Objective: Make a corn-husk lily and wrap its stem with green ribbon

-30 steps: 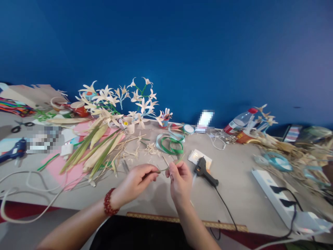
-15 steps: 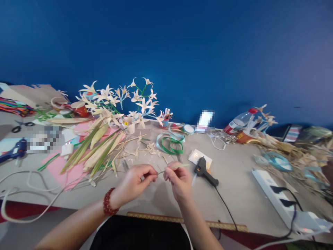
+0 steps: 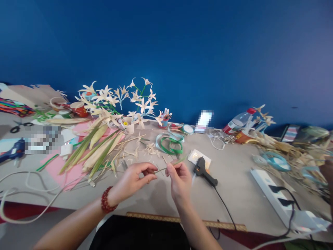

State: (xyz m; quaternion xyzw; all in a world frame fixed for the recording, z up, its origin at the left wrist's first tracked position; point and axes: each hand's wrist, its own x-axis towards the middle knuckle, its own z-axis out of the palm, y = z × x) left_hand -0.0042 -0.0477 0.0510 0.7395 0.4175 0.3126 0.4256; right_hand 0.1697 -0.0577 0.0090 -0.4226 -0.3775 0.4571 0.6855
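Observation:
Between my two hands runs a thin greenish strip (image 3: 160,169), its narrow end at the left and a wider, leaf-like tip past my right fingers. My left hand (image 3: 139,177), with a red beaded bracelet at the wrist, pinches the narrow end between thumb and fingers. My right hand (image 3: 180,177) is closed on the strip further along, thumb on top. Whether a wire lies inside the strip I cannot make out. Just to the right of my right hand lies a black glue gun (image 3: 204,172) on a small white card. Loops of green ribbon (image 3: 170,147) lie beyond my hands.
Green and pale corn husks (image 3: 100,152) lie on pink paper at left. Behind them stand pale husk flowers (image 3: 142,104). A white power strip (image 3: 273,198), a bottle (image 3: 238,121) and ribbon rolls sit at right. Another person's hand (image 3: 327,173) shows at the right edge.
My hands have moved slightly apart, showing more of the strip between them. The strip's wider tip now points more upward. Another person's hand has come in at the right edge.

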